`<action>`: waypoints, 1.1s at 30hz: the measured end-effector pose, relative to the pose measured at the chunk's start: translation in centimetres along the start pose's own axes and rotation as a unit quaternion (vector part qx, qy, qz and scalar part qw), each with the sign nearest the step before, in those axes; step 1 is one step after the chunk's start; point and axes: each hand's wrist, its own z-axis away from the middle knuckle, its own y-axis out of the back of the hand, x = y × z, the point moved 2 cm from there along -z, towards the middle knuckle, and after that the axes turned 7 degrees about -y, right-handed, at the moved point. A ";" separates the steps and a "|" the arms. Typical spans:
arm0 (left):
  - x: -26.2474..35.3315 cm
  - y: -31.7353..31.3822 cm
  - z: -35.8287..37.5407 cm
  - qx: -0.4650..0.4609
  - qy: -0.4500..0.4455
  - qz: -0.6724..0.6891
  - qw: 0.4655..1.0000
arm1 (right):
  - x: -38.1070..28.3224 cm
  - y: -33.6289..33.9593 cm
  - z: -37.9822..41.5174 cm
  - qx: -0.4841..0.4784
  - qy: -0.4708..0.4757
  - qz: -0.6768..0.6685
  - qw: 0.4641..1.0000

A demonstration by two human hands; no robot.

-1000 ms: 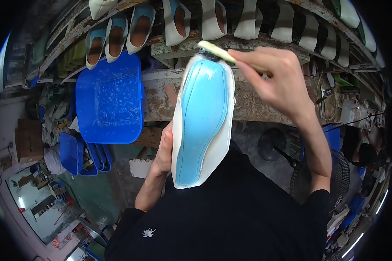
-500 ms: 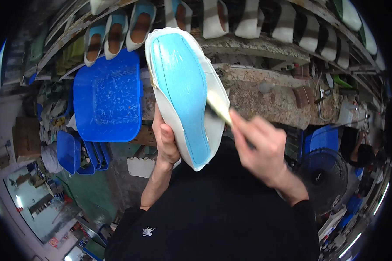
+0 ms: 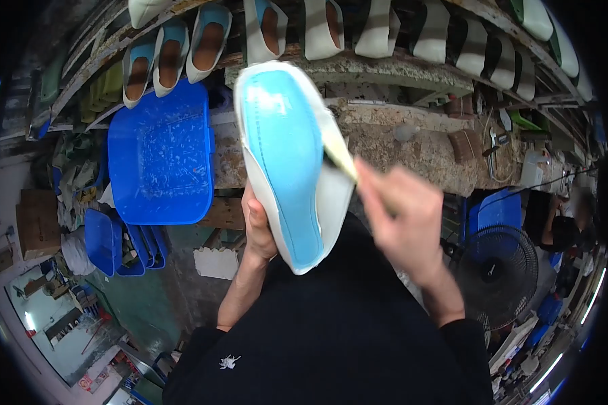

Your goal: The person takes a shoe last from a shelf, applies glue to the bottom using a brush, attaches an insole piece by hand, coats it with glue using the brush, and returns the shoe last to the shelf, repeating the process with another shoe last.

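A white shoe upper (image 3: pixel 334 209) with a stitched light-blue bottom (image 3: pixel 284 148) is held up in front of my chest, blue face toward me. Wet-looking gloss shows near the top of the blue part. My left hand (image 3: pixel 257 226) is closed around its left edge, thumb in front and the other fingers mostly hidden behind. My right hand (image 3: pixel 402 216), blurred by motion, grips a pale-handled brush (image 3: pixel 341 156). The tip of the brush lies against the white flap at the right edge of the blue part; its bristles are hard to make out.
White shoes (image 3: pixel 206 44) line the rack above. A large blue bin (image 3: pixel 161 202) is at left, with smaller blue bins (image 3: pixel 103 239) below it. A worn workbench (image 3: pixel 425 152) lies behind, pliers (image 3: pixel 494 145) on it. A black fan (image 3: pixel 496 270) and another person (image 3: pixel 562 226) are at right.
The shoe upper has dropped slightly and tilts a little less. My right hand has moved slightly up with the brush, which stays at the upper's right side. The background has shifted slightly left.
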 end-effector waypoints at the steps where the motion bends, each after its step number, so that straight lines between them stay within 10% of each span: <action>1: 0.4 -0.3 0.4 -0.031 0.014 -0.002 0.999 | 0.6 0.4 -1.9 0.009 0.000 -0.040 0.999; 6: 2.3 1.6 1.1 -0.124 0.174 0.117 0.970 | 3.8 3.5 -9.6 -0.213 -0.064 -0.165 0.961; 16: 2.4 3.2 0.6 -0.145 0.285 0.348 0.881 | 0.8 4.1 -15.7 -0.521 0.169 -0.105 0.830; 25: 2.2 2.3 0.0 -0.124 0.276 0.374 0.877 | 2.2 3.0 -13.5 -0.152 0.146 0.104 0.972; 33: 3.9 1.8 0.3 -0.159 0.191 0.065 0.966 | -2.8 3.0 -5.4 -0.148 0.282 0.091 0.944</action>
